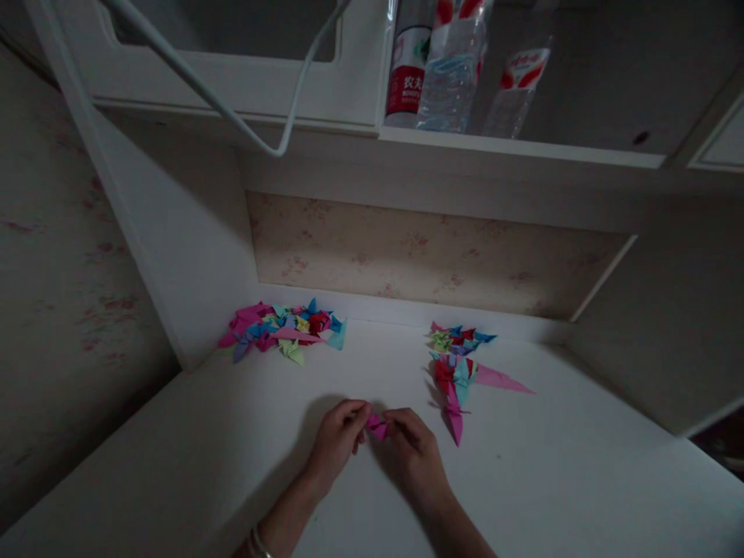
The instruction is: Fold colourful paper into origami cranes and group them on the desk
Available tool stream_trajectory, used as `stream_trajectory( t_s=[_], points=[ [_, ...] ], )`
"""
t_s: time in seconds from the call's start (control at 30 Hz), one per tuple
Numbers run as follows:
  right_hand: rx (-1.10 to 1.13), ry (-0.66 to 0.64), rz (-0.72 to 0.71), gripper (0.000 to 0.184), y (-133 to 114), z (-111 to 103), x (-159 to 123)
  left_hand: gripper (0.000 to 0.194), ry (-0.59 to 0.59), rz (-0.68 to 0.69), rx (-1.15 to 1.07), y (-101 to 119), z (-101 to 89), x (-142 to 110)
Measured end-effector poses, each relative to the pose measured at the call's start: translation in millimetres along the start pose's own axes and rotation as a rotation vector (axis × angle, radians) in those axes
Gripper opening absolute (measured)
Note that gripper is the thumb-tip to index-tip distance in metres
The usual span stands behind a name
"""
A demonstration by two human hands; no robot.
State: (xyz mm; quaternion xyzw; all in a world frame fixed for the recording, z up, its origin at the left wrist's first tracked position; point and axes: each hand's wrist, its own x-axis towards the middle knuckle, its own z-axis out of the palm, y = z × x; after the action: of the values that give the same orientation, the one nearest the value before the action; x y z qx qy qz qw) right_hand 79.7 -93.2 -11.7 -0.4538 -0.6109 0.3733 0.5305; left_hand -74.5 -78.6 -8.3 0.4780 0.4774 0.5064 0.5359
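We have both hands at lower centre of the frame, working one magenta folded paper point(377, 427) between them, just above the white desk point(558, 480). Left hand point(339, 435) pinches its left side, thumb against fingers; right hand point(414, 448) pinches its right side the same way. Our read: the piece is small, so fingertip grips at opposite ends keep it steady and leave its middle exposed. Fingers cover the edges, so we can't tell the exact folds.

Left of centre, at the desk's back edge, we see a mixed-colour origami pile point(284, 329), pieces overlapping, no order we can make out. Right of centre there's a smaller rear origami cluster point(459, 339), with a front origami cluster point(455, 373) just below it in frame. A long pink paper point point(503, 378) sticks out rightward from that one. We'd guess the groups sit back and to either side so the forearms have working room.

Upper right of centre, on the shelf point(523, 149): red-labelled Nongfu bottle point(408, 74), two more clear plastic bottles point(450, 89), probably parked up there to stay off the work surface. White cable point(291, 108) loops down at upper left.
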Motion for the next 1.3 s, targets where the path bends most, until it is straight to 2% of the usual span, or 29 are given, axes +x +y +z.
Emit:
stream_trajectory(
  t_s=[0.17,0.37,0.5,0.63,0.83,1.07,1.3],
  points=[
    [0.086,0.15,0.1,0.023,15.6,4.2,3.5,0.043,0.074,0.017,-0.011,2.3,-4.0,-0.8],
    [0.186,0.094,0.221,0.038,19.8,5.5,2.9,0.04,0.107,0.04,0.013,4.6,-4.4,-2.7],
    [0.183,0.025,0.234,0.037,22.1,6.1,4.0,0.039,0.09,0.043,-0.002,4.7,-4.2,-3.4],
    [0.231,0.064,0.228,0.033,18.0,5.8,6.4,0.044,0.076,0.01,-0.041,4.1,-3.9,-2.7],
    [0.276,0.16,0.226,0.038,10.9,5.0,8.3,0.047,0.044,-0.007,-0.013,-0.7,-4.0,-1.4],
    [0.297,0.137,0.242,0.036,18.5,5.5,7.8,0.049,0.06,0.015,0.041,-1.1,-5.3,-0.9],
    [0.296,0.112,0.233,0.034,15.1,6.6,7.4,0.051,0.099,-0.006,0.061,0.0,-6.6,-1.4]
  ],
)
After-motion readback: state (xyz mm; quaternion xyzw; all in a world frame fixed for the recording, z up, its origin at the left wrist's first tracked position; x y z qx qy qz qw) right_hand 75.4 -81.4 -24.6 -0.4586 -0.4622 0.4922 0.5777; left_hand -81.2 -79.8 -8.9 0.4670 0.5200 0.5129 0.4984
